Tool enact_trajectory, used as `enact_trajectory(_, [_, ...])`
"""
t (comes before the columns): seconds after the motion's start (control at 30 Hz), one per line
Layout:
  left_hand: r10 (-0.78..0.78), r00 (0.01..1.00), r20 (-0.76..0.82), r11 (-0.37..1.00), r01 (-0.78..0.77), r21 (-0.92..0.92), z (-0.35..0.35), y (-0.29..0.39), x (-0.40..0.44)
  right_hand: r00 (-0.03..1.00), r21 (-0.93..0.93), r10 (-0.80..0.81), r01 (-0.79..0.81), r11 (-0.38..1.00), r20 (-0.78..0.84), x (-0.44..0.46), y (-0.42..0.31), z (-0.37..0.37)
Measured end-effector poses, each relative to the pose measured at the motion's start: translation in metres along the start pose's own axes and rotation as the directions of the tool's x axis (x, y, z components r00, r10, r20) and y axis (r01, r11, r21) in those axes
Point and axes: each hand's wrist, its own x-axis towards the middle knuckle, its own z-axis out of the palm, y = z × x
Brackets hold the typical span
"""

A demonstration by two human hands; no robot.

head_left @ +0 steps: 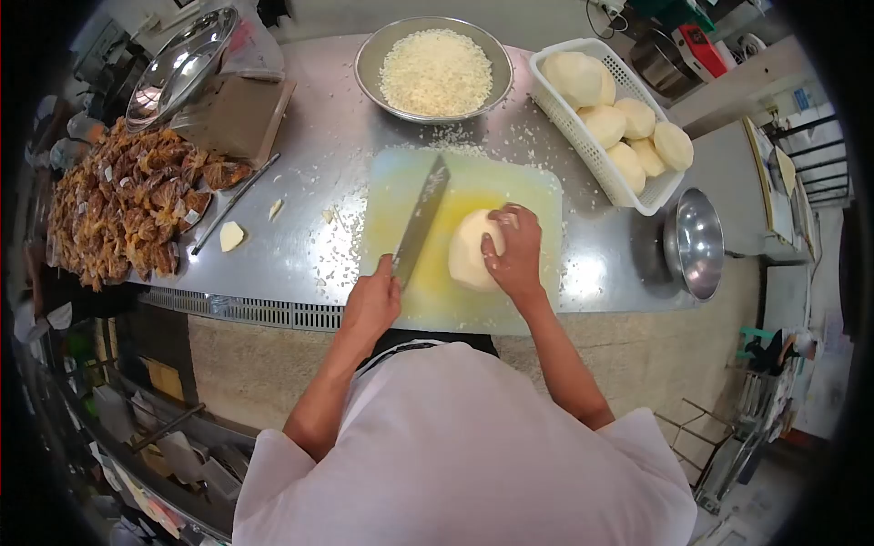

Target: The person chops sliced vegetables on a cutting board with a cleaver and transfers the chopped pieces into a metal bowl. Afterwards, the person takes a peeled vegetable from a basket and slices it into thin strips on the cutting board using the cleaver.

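Note:
My left hand (371,300) is wrapped round the handle of a large knife (424,218), whose blade points away from me over the cutting board (391,182). To the right of the blade, a big pale peeled vegetable (469,250) rests on the board. The fingers of my right hand (517,246) curve over its right side and hold it. Blade and vegetable are apart. Small white bits lie around the board. Beyond its far edge stands a metal bowl (364,68) of finely chopped white pieces (437,73).
A white basket (583,150) of peeled vegetables (601,125) stands at the back right, near an empty metal bowl (696,244). Brown packaged pieces (127,205) are heaped at the left, beside a metal rod (235,205) and a pale scrap (232,237).

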Motion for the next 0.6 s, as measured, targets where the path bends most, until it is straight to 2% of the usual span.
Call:
enact_trajectory(0.03, [0.000, 1.000, 0.002, 1.000, 0.000, 0.007, 0.000, 0.009, 0.003, 0.993, 0.098, -0.104, 0.099, 0.990, 0.053, 0.007, 0.002, 0.004])
enact_trajectory(0.07, [0.036, 0.999, 0.029, 0.999, -0.036, 0.023, 0.001, 0.018, 0.006, 0.986, 0.148, -0.166, 0.159, 0.976, 0.034, 0.014, 0.004, 0.013])
enact_trajectory(0.1, [0.068, 0.996, 0.057, 0.997, -0.070, 0.036, 0.003, 0.024, 0.007, 0.986, 0.153, -0.162, 0.155, 0.976, 0.034, 0.018, 0.004, 0.016])
enact_trajectory(0.17, [0.112, 0.992, 0.055, 0.993, -0.114, 0.040, 0.000, 0.032, 0.003, 0.953, -0.018, -0.143, 0.154, 0.988, 0.268, 0.023, 0.003, 0.020])
enact_trajectory(0.27, [0.112, 0.988, 0.103, 0.985, -0.125, 0.123, -0.023, 0.051, -0.025, 0.954, -0.053, -0.175, 0.193, 0.980, 0.242, 0.023, -0.003, 0.017])
enact_trajectory(0.33, [0.045, 0.980, 0.193, 0.991, -0.069, 0.118, -0.035, 0.055, -0.038, 0.956, -0.052, -0.165, 0.183, 0.982, 0.242, 0.024, -0.004, 0.017])
enact_trajectory(0.47, [0.079, 0.983, 0.164, 0.984, -0.103, 0.147, 0.018, 0.038, -0.003, 0.961, -0.022, -0.153, 0.162, 0.987, 0.230, 0.022, -0.003, 0.019])
enact_trajectory(0.5, [0.133, 0.985, 0.113, 0.983, -0.146, 0.112, 0.043, 0.024, 0.023, 0.961, -0.020, -0.155, 0.164, 0.986, 0.230, 0.022, -0.003, 0.018])
enact_trajectory(0.57, [0.179, 0.983, 0.051, 0.980, -0.182, 0.078, 0.049, 0.024, 0.032, 0.959, -0.030, -0.162, 0.174, 0.984, 0.232, 0.023, -0.005, 0.016])
enact_trajectory(0.6, [0.130, 0.986, 0.104, 0.985, -0.140, 0.101, 0.031, 0.039, 0.030, 0.959, -0.031, -0.168, 0.180, 0.983, 0.226, 0.027, -0.003, 0.017])
